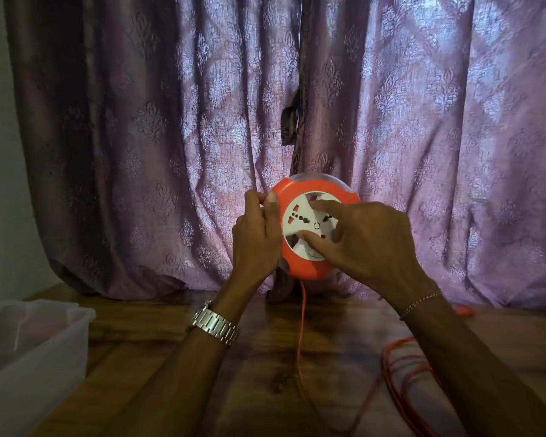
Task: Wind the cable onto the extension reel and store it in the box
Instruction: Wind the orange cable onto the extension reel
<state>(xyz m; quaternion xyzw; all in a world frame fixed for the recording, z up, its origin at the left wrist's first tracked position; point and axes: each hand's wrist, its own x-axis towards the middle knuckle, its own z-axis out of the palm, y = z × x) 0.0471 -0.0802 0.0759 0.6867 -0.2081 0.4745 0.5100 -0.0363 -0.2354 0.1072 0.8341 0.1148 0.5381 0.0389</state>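
Note:
I hold a round orange extension reel (pixel 300 263) with a white socket face (pixel 300 222) upright above the wooden table (pixel 171 357). My left hand (pixel 256 238) grips its left rim, thumb on the orange edge. My right hand (pixel 369 244) lies over the right side, thumb and fingers curled into the recesses of the white centre. A thin orange cable (pixel 300 335) hangs from the reel's bottom down to the table and joins loose loops (pixel 404 370) at the right.
A translucent plastic box (pixel 44 345) stands open at the table's left edge. Purple patterned curtains (pixel 171 137) hang right behind the reel. A small orange object (pixel 464 310), perhaps the plug, lies by the curtain hem at the right.

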